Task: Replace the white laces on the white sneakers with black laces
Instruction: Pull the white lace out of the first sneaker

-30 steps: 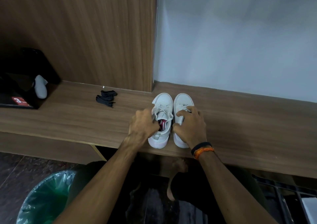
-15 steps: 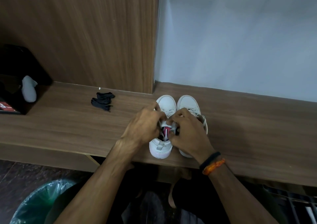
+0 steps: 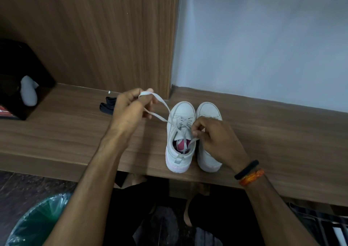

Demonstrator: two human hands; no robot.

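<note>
Two white sneakers (image 3: 194, 136) stand side by side, toes to the wall, near the front edge of the wooden shelf (image 3: 75, 132). The left hand (image 3: 131, 108) pinches a loop of white lace (image 3: 160, 102) drawn up and left from the left sneaker; the right hand (image 3: 216, 138) pinches the other lace strand at its opening. Black laces (image 3: 107, 105) lie bunched behind the left hand.
</note>
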